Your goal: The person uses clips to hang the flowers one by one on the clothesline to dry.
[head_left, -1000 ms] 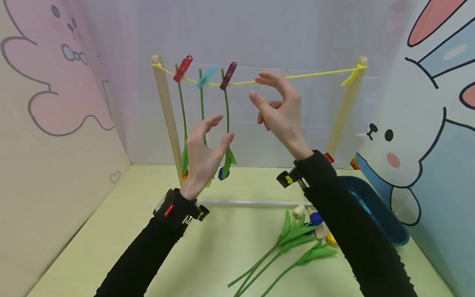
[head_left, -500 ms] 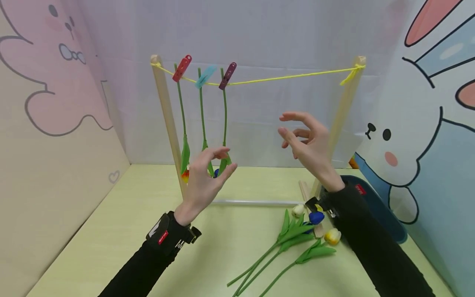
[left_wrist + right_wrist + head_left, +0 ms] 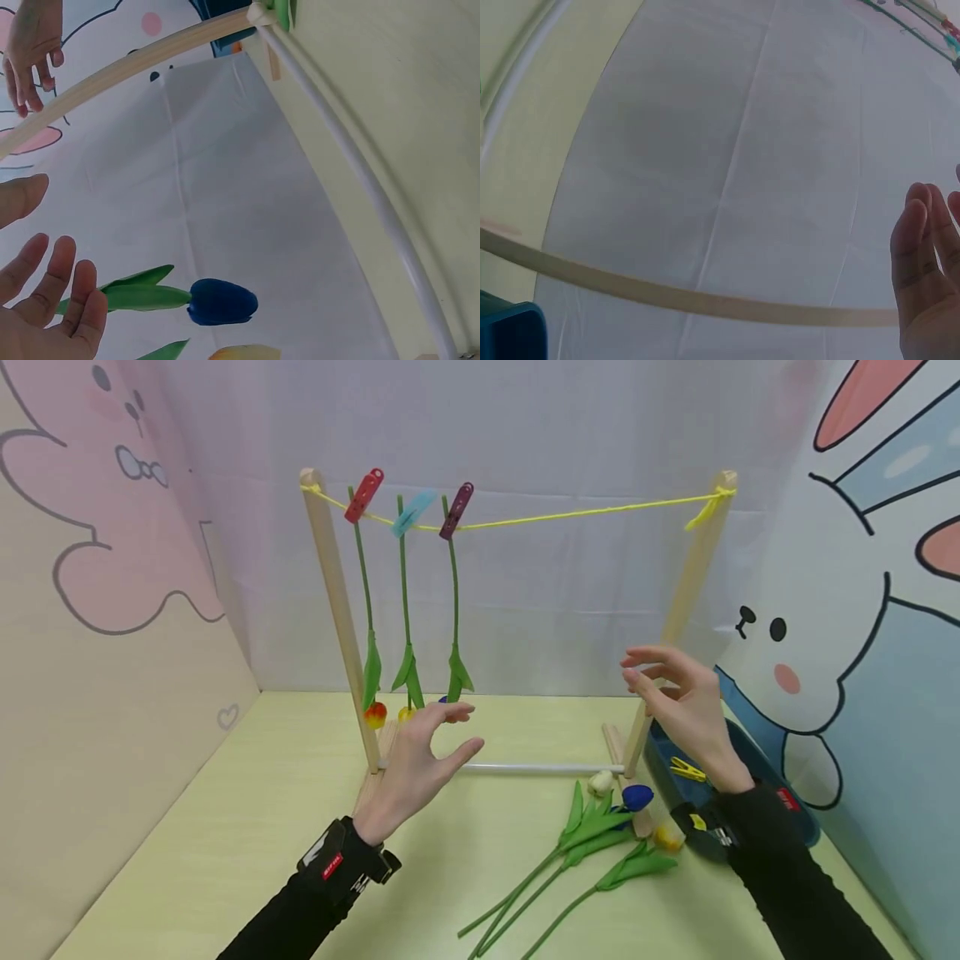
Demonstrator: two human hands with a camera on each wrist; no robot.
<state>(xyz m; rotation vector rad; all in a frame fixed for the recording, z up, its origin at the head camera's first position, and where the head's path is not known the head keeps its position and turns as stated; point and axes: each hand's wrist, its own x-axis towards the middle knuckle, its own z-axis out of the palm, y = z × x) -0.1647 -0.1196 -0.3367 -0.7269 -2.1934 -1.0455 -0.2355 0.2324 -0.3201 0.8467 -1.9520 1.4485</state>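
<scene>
My left hand (image 3: pixel 416 768) is in the air before the hanging flowers, thumb and fingers apart and nothing between them. Three artificial tulips hang heads down from the yellow cord (image 3: pixel 555 517), held by a red clothespin (image 3: pixel 364 496), a light blue clothespin (image 3: pixel 413 513) and a dark purple clothespin (image 3: pixel 456 511). The blue tulip (image 3: pixel 223 301) shows close to the left fingers in the left wrist view. My right hand (image 3: pixel 686 706) hovers near the right post, fingers loosely bent and holding nothing. Below it, a yellow clothespin (image 3: pixel 687 769) lies in the dark blue tray (image 3: pixel 787 822).
More tulips lie on the table, their green leaves (image 3: pixel 592 835) near the tray and stems pointing toward me. A wooden post (image 3: pixel 336 610) stands left, another wooden post (image 3: pixel 686 585) right. A white bar (image 3: pixel 543 769) joins them low down. Printed walls enclose both sides.
My right hand has come down from the cord and moved right, toward the tray. My left hand has dropped lower, uncovering more of the hanging tulips. The clipped tulips stay on the cord.
</scene>
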